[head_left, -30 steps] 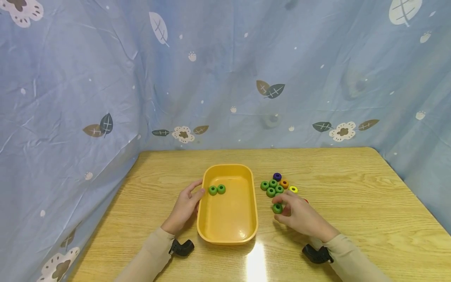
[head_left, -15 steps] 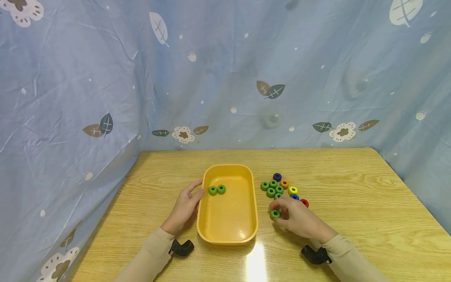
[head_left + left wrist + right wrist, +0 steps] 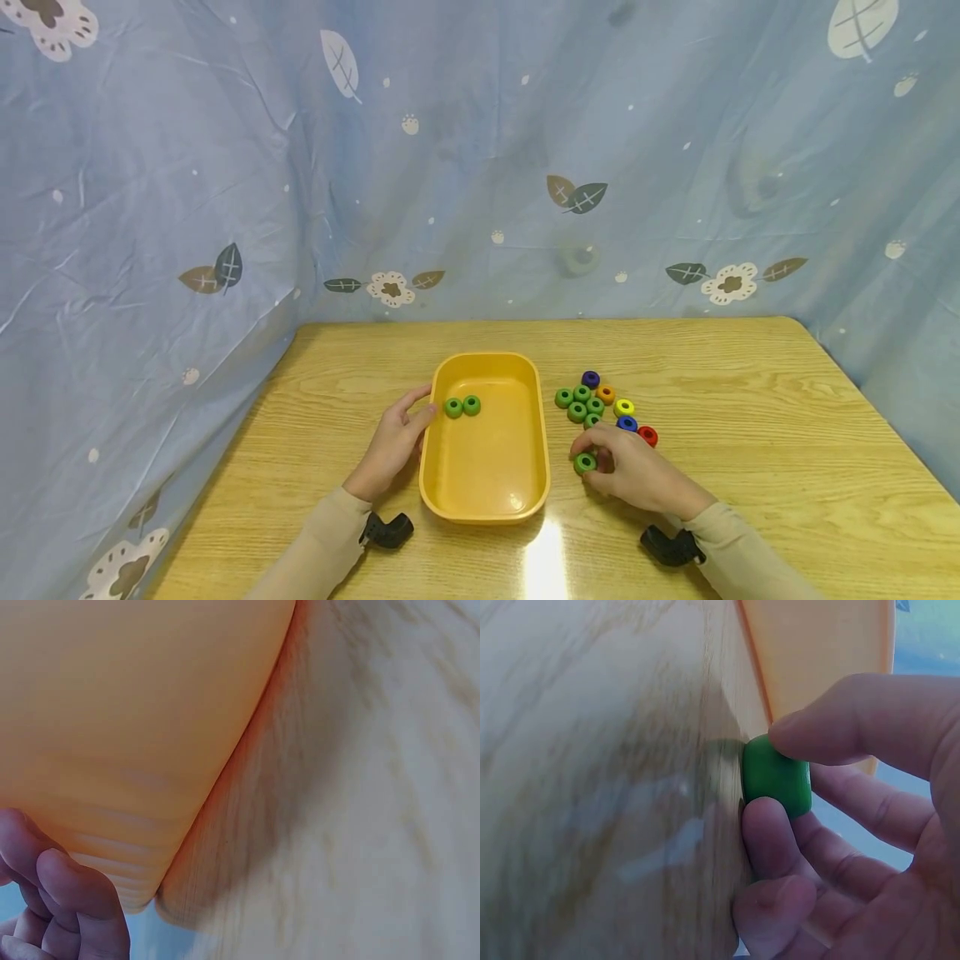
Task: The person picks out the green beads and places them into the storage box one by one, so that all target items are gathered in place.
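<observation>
1. Since the earlier frames, the right hand [image 3: 633, 475] has drawn back toward the person, carrying a green ring [image 3: 585, 463] away from the loose cluster; the blue ring [image 3: 626, 423] and red ring [image 3: 647, 436], formerly covered by the hand, now show.
2. Nearest the viewer: beige sleeves and a black wrist mount [image 3: 388, 528] on each forearm; a bright glare patch lies on the smooth, wood-grain counter [image 3: 750, 433].
3. Right hand: thumb and fingers [image 3: 776, 825] curl closed on the green ring, a thick, matte, rounded bead with a central hole, held low over the counter just right of the tray's near half; whether it touches the surface cannot be told.
4. Left hand [image 3: 393, 442]: fingers loosely curled, pressed against the outer left wall of the yellow tray [image 3: 525, 492]; the thumb lies at the rim. The left wrist view shows fingertips against the tray's glossy plastic side.
5. Tray: oblong, round-cornered, shallow, smooth; two green rings [image 3: 462, 407] lie side by side, touching, in its far left part.
6. Beyond the right hand: a tight cluster of green rings [image 3: 577, 402], then orange [image 3: 606, 393], yellow [image 3: 624, 407] and purple [image 3: 590, 379] rings.
7. Farthest: a wrinkled blue cloth backdrop [image 3: 480, 167] printed with leaves and flowers.
</observation>
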{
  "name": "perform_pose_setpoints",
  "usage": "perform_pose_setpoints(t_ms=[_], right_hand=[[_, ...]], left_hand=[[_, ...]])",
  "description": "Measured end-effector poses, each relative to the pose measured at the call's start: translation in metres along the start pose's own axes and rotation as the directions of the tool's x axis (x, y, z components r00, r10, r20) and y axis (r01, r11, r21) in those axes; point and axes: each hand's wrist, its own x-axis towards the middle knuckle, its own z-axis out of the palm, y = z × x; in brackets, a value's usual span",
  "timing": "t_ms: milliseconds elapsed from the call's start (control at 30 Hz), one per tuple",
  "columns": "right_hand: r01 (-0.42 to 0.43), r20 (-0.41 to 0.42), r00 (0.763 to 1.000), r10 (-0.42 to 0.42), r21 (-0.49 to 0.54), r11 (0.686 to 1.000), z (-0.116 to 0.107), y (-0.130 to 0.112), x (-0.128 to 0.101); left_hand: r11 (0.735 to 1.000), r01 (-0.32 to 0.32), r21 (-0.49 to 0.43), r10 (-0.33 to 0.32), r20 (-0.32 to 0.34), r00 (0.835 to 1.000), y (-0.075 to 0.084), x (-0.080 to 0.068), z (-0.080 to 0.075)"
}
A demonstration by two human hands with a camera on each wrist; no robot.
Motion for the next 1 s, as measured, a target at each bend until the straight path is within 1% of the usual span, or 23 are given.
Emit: perform_pose_setpoints(t_ms=[167,267,400,533,667,1000], right_hand=[[0.003,0.005,1.0,-0.003,0.01,1.0,0.001,0.001,0.0],[0.009,-0.006,1.0,-0.009,0.007,1.0,0.001,-0.001,0.0],[0.034,-0.042,0.999,-0.034,-0.011,0.999,0.001,-0.003,0.0],[0.044,-0.069,0.997,-0.044,0.002,0.999,0.003,-0.006,0.0],[0.057,-0.106,0.993,-0.056,-0.001,0.998,0.005,-0.009,0.001],[0.091,-0.234,0.968,-0.095,-0.031,0.995,0.006,-0.023,0.004]], left_hand=[[1.0,0.008,0.003,-0.008,-0.009,1.0,0.0,0.001,0.0],[1.0,0.008,0.004,-0.008,-0.005,1.0,-0.001,0.001,0.0],[1.0,0.007,0.009,-0.007,-0.004,1.0,-0.001,0.001,0.0],[1.0,0.003,0.023,-0.003,-0.011,1.0,-0.001,0.0,0.001],[1.0,0.0,0.018,0.0,-0.008,1.0,-0.001,0.0,0.002],[1.0,-0.005,0.016,0.005,0.013,1.0,0.001,0.001,0.001]])
